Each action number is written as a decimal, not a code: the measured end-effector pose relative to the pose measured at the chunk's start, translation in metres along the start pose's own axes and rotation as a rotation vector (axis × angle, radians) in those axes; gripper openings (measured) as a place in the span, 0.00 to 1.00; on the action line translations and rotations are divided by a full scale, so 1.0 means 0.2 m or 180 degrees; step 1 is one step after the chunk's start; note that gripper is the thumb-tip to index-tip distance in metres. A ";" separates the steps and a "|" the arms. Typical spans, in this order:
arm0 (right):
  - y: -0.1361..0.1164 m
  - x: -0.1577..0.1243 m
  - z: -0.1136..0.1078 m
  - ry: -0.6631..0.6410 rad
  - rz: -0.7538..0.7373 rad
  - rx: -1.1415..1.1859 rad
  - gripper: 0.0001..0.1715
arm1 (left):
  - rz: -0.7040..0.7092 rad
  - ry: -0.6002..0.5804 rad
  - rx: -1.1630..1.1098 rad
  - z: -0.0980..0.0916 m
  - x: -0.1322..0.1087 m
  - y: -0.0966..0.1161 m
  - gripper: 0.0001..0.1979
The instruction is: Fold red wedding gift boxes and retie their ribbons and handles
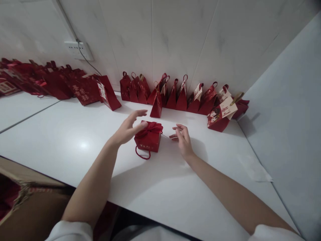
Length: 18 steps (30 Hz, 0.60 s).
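A small red gift box [151,142] stands on the white table [155,187] in front of me. A red ribbon bow [147,130] tops it, and its red cord handle [142,157] hangs down over the near side onto the table. Beside the box's upper left edge is my left hand [130,127], fingers apart and thumb by the bow; whether the thumb touches it I cannot tell. My right hand [183,139] hovers to the right of the box, apart from it, with loosely bent fingers and nothing in them.
Along the wall stands a row of red gift boxes with loops [172,97]. Larger red gift bags [85,88] crowd the left back. A cardboard box [37,207] sits below the table's left edge. A pale partition [288,100] bounds the right side.
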State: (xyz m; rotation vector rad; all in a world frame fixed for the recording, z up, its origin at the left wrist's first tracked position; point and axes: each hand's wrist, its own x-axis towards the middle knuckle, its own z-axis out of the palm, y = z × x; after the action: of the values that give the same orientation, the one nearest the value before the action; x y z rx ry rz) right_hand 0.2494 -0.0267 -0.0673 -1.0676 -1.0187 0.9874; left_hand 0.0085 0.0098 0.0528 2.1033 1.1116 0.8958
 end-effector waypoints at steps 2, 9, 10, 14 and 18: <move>0.02 0.03 -0.01 0.0094 0.0187 0.0087 0.20 | 0.0314 -0.0610 0.0442 0.00 -0.01 0.06 0.39; 0.04 0.04 -0.02 -0.0050 0.0154 -0.0112 0.22 | -0.0086 -0.1182 0.1320 0.07 0.08 0.11 0.50; 0.04 0.04 -0.02 -0.0085 0.0149 -0.0134 0.23 | -0.0235 -0.1232 0.1553 0.08 0.09 0.12 0.51; 0.03 0.02 -0.02 -0.0194 0.0174 -0.0198 0.23 | -0.0542 -0.1702 0.2211 0.00 0.11 0.31 0.49; 0.01 -0.04 0.00 -0.0319 -0.0101 -0.0595 0.21 | -0.0542 -0.1796 0.2466 -0.27 -0.04 0.62 0.45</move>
State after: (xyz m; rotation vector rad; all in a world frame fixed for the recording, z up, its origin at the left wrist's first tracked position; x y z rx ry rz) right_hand 0.2467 -0.0339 -0.0703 -1.1601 -1.2252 0.9410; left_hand 0.0210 -0.0456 0.1748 2.5480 1.4104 -0.2837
